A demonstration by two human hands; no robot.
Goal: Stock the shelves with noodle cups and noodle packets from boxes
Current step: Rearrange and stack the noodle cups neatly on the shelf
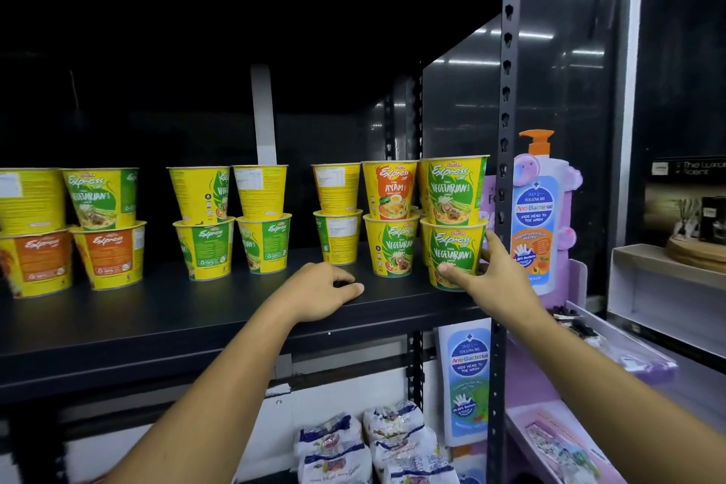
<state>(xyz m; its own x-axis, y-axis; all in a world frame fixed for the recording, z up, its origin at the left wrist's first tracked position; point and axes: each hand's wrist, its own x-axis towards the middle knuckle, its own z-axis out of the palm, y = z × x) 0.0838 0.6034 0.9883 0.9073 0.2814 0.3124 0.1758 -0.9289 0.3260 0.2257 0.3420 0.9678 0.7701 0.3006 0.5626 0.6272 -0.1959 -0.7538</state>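
Observation:
Several yellow noodle cups stand in two-high stacks along a black shelf [196,318]. At the far right end, a green-labelled Vegetarian cup [451,244] carries another Vegetarian cup [453,189] on top. My right hand [491,275] grips the lower cup, thumb on its front and fingers round its right side. My left hand [322,291] rests on the shelf in front of the cups, fingers loosely curled and holding nothing. An orange Ayam cup [391,189] tops the neighbouring stack. Noodle packets [369,444] lie on the shelf below.
A black perforated upright [505,130] bounds the shelf on the right, close to the gripped cup. Beyond it stands a purple display with a pump bottle [536,216]. Bare shelf shows between the cup stacks and along the front edge.

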